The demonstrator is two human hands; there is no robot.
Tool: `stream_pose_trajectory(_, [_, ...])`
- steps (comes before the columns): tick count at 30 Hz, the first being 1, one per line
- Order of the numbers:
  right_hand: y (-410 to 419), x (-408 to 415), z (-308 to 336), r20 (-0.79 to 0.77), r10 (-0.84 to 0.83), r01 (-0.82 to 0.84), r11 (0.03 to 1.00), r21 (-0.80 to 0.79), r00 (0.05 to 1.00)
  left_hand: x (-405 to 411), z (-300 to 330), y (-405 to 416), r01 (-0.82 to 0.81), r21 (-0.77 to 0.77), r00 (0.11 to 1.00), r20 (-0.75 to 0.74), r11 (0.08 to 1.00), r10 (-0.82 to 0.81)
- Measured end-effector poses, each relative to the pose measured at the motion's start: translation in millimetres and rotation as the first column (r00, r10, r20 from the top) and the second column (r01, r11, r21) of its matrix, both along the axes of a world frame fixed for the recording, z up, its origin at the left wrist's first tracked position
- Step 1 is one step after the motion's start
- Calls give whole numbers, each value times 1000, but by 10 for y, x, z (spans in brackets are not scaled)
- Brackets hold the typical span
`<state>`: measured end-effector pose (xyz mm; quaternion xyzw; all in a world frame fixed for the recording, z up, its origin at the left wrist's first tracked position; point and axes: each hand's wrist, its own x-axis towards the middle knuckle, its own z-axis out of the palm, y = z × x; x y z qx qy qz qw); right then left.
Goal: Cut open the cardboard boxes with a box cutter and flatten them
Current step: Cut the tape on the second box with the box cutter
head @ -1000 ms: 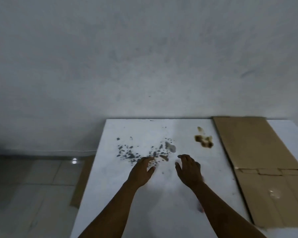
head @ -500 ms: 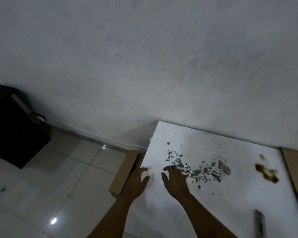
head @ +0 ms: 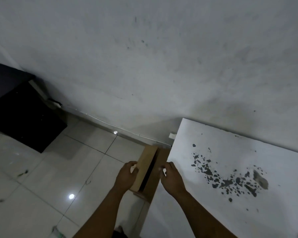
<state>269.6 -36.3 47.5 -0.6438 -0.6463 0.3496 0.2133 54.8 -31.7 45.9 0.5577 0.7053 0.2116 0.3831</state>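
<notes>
Both hands, the left hand (head: 126,175) and right hand (head: 173,177), reach loosely curled and empty toward an uncut box (head: 147,166) on the floor (head: 41,194) beside the counter (head: 213,212), so cutting and flattening remain.

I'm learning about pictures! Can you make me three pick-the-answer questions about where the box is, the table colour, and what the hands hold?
1. Where is the cardboard box?
A. on the table
B. on the floor beside the table
C. on the black cabinet

2. What colour is the table top?
A. white
B. red
C. green

3. What do the hands hold?
A. a cutter
B. a cup
C. nothing

Answers:
1 B, it stands on the floor tiles against the table's edge.
2 A, white with dark flecks.
3 C, the left hand and right hand reach toward the box, no grip on anything.
</notes>
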Motion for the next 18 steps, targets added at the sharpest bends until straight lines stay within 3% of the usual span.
stream_pose_trajectory(5, [202,-603,-182,-40,-46,38,982,-183,998,-476,-320,430,83,-50,996,35,995,-82])
stream_pose_trajectory(9, [402,-1035,-529,-6,-246,228,908,-353,969,-820,-751,807,208,-152,977,70,966,-199])
stream_pose_trajectory(14, [730,-1175,-1174,23,-578,507,695,-510,816,-1051,-1431,1194,255,-264,966,108,930,-234])
stream_pose_trajectory(18, [845,-1076,-1868,219,-769,747,443,-496,601,-1103,-2099,1401,298,-375,955,116,878,-275])
